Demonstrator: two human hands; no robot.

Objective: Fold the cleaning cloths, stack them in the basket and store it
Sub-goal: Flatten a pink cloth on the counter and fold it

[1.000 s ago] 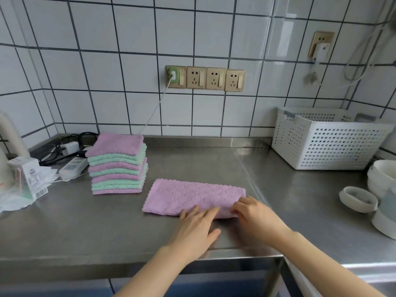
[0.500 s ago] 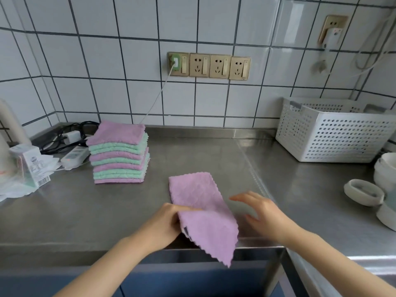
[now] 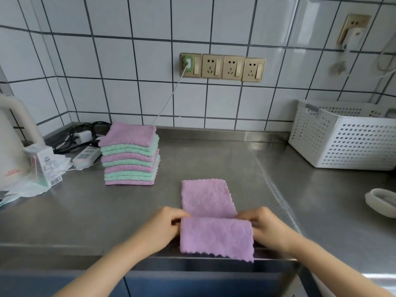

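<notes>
A purple cloth [image 3: 209, 200] lies lengthwise on the steel counter [image 3: 85, 211], its near half raised into a fold at the front edge. My left hand [image 3: 166, 227] pinches the fold's left end and my right hand [image 3: 264, 227] pinches its right end. A stack of folded purple and green cloths [image 3: 130, 155] stands at the back left. The white perforated basket [image 3: 347, 136] sits at the back right, and what lies inside it is hidden.
A white kettle [image 3: 10, 142], a small carton [image 3: 42, 163] and papers crowd the left end. A power strip [image 3: 86, 156] and black cables lie behind the stack. A white dish [image 3: 381, 202] sits at the right edge. Wall sockets [image 3: 222, 67] hang above.
The cloth has been turned from lying crosswise to lengthwise. Both hands have moved to its near part and lifted it into a fold.
</notes>
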